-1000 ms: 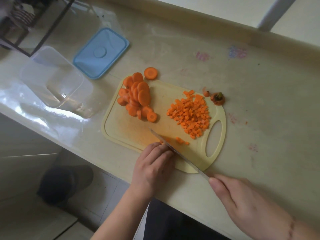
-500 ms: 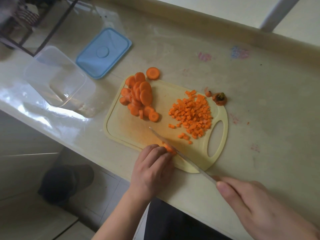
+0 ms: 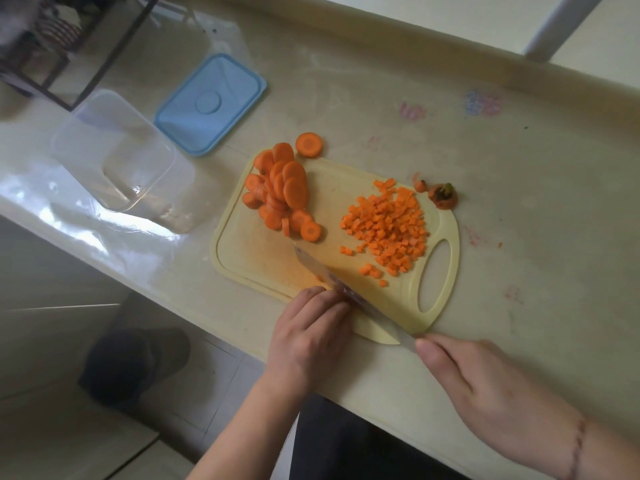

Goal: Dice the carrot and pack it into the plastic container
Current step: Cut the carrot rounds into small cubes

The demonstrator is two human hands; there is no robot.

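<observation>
From the head camera, the dicing was under way, judged roughly half done. The right hand [image 3: 485, 386] held the knife [image 3: 332, 278] by its handle, blade laid across the cutting board [image 3: 242, 251]. The left hand [image 3: 311, 327] had its fingers curled at the blade; a sliver of orange showed there, but what that grip held could not be told. A heap of carrot slices [image 3: 280, 192] lay uncut at the board's far left, diced carrot [image 3: 388, 226] piled near the board's handle hole. Next, more slices need pulling under the blade. The plastic container [image 3: 114, 150] stood empty on the desk [image 3: 519, 271], its blue lid [image 3: 211, 102] beside it.
</observation>
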